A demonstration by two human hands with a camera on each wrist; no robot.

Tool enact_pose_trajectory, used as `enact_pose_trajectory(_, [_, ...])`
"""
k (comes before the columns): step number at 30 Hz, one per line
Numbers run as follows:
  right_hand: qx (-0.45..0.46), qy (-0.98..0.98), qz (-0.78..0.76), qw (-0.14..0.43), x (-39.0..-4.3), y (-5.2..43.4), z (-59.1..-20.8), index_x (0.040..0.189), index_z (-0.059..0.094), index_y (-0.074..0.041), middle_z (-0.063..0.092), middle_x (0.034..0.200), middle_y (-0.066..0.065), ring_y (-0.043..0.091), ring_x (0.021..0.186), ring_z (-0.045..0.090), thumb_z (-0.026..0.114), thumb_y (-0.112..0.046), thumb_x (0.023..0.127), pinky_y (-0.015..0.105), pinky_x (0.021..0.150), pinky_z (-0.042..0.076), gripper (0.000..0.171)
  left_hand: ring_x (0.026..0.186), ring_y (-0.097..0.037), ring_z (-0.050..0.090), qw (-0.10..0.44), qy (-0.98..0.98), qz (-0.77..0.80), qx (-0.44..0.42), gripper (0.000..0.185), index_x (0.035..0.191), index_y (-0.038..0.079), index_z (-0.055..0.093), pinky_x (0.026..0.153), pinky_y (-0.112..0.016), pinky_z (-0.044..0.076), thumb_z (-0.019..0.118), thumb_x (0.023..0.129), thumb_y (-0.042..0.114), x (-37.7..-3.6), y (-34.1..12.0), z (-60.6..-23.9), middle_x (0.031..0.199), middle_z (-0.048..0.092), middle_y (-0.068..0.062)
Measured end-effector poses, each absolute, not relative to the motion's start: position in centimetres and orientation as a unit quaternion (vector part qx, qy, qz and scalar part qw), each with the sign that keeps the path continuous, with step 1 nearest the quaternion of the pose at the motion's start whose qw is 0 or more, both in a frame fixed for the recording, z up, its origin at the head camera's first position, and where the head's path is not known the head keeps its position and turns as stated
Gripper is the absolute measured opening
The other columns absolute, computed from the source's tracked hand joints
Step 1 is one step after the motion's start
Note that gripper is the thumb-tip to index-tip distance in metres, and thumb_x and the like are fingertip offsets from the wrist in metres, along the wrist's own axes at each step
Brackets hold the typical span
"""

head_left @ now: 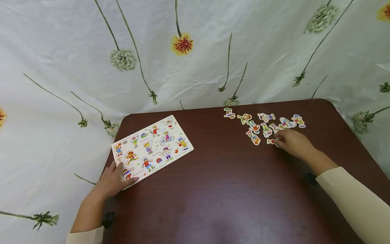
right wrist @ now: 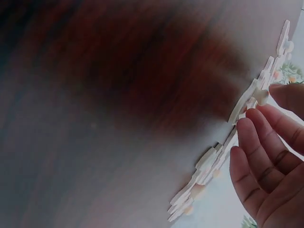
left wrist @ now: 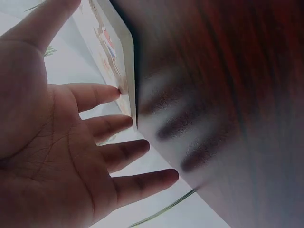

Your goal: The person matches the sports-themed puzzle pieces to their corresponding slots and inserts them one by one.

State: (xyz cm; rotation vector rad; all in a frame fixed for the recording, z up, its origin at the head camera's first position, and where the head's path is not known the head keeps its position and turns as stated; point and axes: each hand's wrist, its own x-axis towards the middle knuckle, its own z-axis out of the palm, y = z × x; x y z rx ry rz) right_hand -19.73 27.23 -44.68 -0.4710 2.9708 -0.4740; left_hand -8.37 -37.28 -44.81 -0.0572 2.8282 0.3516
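Note:
A white wooden puzzle board printed with cartoon children lies on the left of the dark red-brown table. My left hand rests flat on the board's near corner. In the left wrist view its straight fingers touch the board's edge. Several loose cut-out puzzle pieces lie in a cluster at the far right. My right hand sits at the near edge of that cluster. Its thumb and fingertips pinch one small piece by its peg, and the piece is tilted up.
A white cloth with long-stemmed flowers hangs behind and around the table. The table's far edge runs just behind the pieces. Bare tabletop lies between the board and the pieces and across the near half.

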Motion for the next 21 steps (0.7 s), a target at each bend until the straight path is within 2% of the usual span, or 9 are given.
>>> enact_pose_trajectory(6, [-0.147, 0.974, -0.163, 0.053, -20.12, 27.05, -44.76, 0.094, 0.067, -0.003, 0.067, 0.084, 0.008, 0.019, 0.073, 0.060, 0.068, -0.022, 0.096, 0.041, 0.068, 0.049, 0.019, 0.139, -0.067, 0.022, 0.139, 0.984, 0.112, -0.008, 0.106, 0.147, -0.020, 0.026, 0.116, -0.072, 0.018, 0.071, 0.087, 0.055, -8.38, -37.17, -44.66, 0.152, 0.021, -0.047])
enact_pose_trajectory(9, [-0.144, 0.974, -0.168, 0.056, -20.23, 26.92, -44.87, 0.091, 0.066, -0.005, 0.067, 0.082, 0.006, 0.017, 0.071, 0.058, 0.068, -0.023, 0.097, 0.037, 0.065, 0.047, 0.020, 0.139, -0.068, 0.020, 0.145, 0.983, 0.112, -0.008, 0.108, 0.148, -0.020, 0.025, 0.116, -0.072, 0.018, 0.072, 0.086, 0.056, -8.40, -37.26, -44.69, 0.152, 0.019, -0.049])
enact_pose_trajectory(15, [-0.138, 0.974, -0.171, 0.059, -20.04, 27.05, -44.98, 0.096, 0.066, -0.002, 0.072, 0.089, 0.011, 0.024, 0.079, 0.066, 0.066, -0.020, 0.097, 0.046, 0.072, 0.052, 0.018, 0.141, -0.068, 0.014, 0.155, 0.980, 0.126, -0.005, 0.114, 0.153, -0.016, 0.021, 0.115, -0.074, 0.018, 0.071, 0.085, 0.060, -8.40, -37.47, -45.12, 0.156, 0.014, -0.047])
enact_pose_trajectory(21, [-0.147, 0.972, -0.179, 0.036, -19.77, 27.35, -44.76, 0.100, 0.068, -0.002, 0.072, 0.091, 0.013, 0.029, 0.086, 0.067, 0.066, -0.016, 0.097, 0.050, 0.076, 0.051, 0.014, 0.141, -0.068, 0.016, 0.142, 0.983, 0.118, 0.008, 0.113, 0.155, -0.012, 0.023, 0.110, -0.077, 0.025, 0.070, 0.085, 0.063, -8.54, -36.69, -45.25, 0.157, 0.017, -0.044])
